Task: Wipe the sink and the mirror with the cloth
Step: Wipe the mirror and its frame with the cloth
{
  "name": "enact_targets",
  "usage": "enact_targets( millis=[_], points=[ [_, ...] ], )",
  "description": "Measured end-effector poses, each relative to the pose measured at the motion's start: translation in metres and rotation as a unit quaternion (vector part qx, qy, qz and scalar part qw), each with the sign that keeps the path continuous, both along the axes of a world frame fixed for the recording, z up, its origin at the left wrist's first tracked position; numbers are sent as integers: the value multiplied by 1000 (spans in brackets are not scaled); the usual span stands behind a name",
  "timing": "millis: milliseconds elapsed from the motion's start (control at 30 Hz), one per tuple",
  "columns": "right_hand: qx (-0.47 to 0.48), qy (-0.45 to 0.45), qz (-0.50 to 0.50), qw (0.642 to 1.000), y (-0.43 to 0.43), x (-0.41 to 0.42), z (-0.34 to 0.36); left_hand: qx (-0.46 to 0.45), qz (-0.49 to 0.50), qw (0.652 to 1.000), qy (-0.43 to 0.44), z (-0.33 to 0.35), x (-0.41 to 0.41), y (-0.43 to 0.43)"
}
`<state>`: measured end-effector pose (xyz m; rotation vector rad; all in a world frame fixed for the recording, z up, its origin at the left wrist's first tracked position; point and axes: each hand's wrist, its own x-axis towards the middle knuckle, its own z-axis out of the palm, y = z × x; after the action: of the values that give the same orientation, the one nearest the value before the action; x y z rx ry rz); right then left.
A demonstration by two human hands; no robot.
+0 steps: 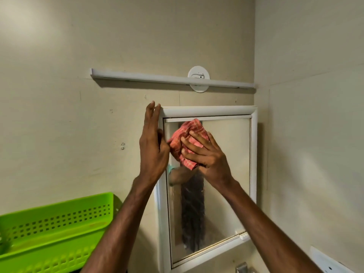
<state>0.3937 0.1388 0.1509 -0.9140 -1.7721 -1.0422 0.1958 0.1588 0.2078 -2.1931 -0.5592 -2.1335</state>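
Red checked cloth (185,138) sits bunched under the right hand (206,156), whose spread fingers press it against the mirror (226,154) near its upper left corner. Left hand (153,146), fingers straight, steadies the white frame (208,110) just beside it. Recommended: apply even pressure and work in overlapping passes toward the lower right. Glass below the hands looks hazy and streaked.

Woven red cloth (187,142) on glossy, smeared mirror (226,154) glass; smooth white frame (208,110); perforated green plastic basket (59,219).
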Motion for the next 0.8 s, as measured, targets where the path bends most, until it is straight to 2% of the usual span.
enact_targets(
  millis=[233, 400, 500, 600, 700, 800],
  points=[
    [31, 153, -10, 988, -2, 89, 4, 6, 6, 1000, -9, 0, -4, 2],
    [-4, 246, -57, 968, -16, 124, 3, 9, 13, 1000, -22, 0, 1, 5],
    [-1, 322, -59, 945, -17, 111, -2, 5, 14, 1000, -22, 0, -1, 2],
    [-2, 404, -132, 905, -9, 80, -13, 3, 6, 1000, -10, 2, -7, 0],
    [-29, 422, -200, 884, -3, 47, -19, 2, -10, 1000, 2, 4, -15, 1],
    [-36, 416, -217, 882, -5, 31, -16, 1, -31, 999, 15, 6, -22, 2]
  ],
)
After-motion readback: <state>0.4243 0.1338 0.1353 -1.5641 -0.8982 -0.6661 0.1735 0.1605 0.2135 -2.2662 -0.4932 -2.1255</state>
